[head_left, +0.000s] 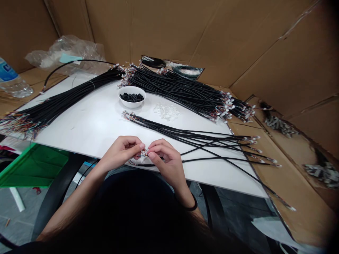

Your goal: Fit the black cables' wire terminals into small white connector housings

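The bench [87, 132] has its near edge just under the hands; its white top shows between the left bundle [79, 91] and the hands, and around the bowl [131, 104]. Each grip is narrow: the left hand [123, 150] and right hand [169, 157] pinch thin wires [144, 153] between thumb and fingertips, mid-scene at that near edge. Which cable the wires belong to cannot be told, the right hand being in the way. Loose cables [180, 133] fan out just beyond and to the right, several crossing the right edge. Farther off, the bowl holds black tubes [131, 97], white bits [166, 111] lie scattered right of it, and a big bundle [174, 88] lies beyond, before the cardboard wall [169, 28]. At far left are a bottle [13, 79] and a bag [69, 53]
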{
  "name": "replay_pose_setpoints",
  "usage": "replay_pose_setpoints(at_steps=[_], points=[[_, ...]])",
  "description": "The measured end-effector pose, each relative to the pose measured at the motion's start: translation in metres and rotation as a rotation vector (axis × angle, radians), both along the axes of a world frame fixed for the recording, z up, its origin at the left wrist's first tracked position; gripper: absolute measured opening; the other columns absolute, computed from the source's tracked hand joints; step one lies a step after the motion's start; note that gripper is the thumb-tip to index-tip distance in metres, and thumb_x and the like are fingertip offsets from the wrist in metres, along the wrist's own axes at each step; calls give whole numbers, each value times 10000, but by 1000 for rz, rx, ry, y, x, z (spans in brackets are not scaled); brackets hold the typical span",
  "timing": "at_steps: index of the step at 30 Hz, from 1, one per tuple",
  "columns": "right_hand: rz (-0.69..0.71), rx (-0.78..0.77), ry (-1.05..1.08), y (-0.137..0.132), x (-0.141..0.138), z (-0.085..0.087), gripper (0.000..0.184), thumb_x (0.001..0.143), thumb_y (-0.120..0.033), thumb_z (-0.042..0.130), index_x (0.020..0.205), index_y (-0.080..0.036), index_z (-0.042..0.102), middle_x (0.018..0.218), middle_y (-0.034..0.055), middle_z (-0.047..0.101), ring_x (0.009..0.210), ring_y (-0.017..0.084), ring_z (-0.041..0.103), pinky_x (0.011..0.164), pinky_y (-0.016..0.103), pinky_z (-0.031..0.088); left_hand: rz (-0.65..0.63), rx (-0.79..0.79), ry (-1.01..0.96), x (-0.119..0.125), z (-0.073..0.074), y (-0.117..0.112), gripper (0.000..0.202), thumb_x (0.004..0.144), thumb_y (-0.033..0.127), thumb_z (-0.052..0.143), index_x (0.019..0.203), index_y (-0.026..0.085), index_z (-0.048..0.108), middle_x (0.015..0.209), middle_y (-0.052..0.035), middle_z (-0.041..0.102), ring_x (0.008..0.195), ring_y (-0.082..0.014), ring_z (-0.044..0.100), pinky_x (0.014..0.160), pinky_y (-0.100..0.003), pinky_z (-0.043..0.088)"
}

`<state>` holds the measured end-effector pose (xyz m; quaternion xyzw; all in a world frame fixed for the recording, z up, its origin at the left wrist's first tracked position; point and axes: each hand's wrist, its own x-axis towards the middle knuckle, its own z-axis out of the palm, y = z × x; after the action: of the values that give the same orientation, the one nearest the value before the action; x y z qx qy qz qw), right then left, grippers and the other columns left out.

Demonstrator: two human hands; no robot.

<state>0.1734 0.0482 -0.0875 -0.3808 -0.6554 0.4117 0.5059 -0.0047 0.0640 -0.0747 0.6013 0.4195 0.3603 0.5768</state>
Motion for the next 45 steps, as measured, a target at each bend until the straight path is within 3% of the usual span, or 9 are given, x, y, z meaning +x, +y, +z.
replay_pose_setpoints(at_steps=[13,45], points=[[-61,56,-105,-4,-3,1,45,825,-187,629,805,-208,664,926,53,599,859,174,612,715,298,549,24,1,-23,-1,-2,2,328,855,404,615,690,121,606,577,6,562,549,-92,494,541,-198,379],[-69,114,-188,-3,-8,2,73,833,-138,600,800,-172,656,884,61,607,797,159,605,681,266,521,13,-27,-86,1,0,2,314,846,380,624,681,113,614,573,16,555,552,-84,514,553,-180,434]])
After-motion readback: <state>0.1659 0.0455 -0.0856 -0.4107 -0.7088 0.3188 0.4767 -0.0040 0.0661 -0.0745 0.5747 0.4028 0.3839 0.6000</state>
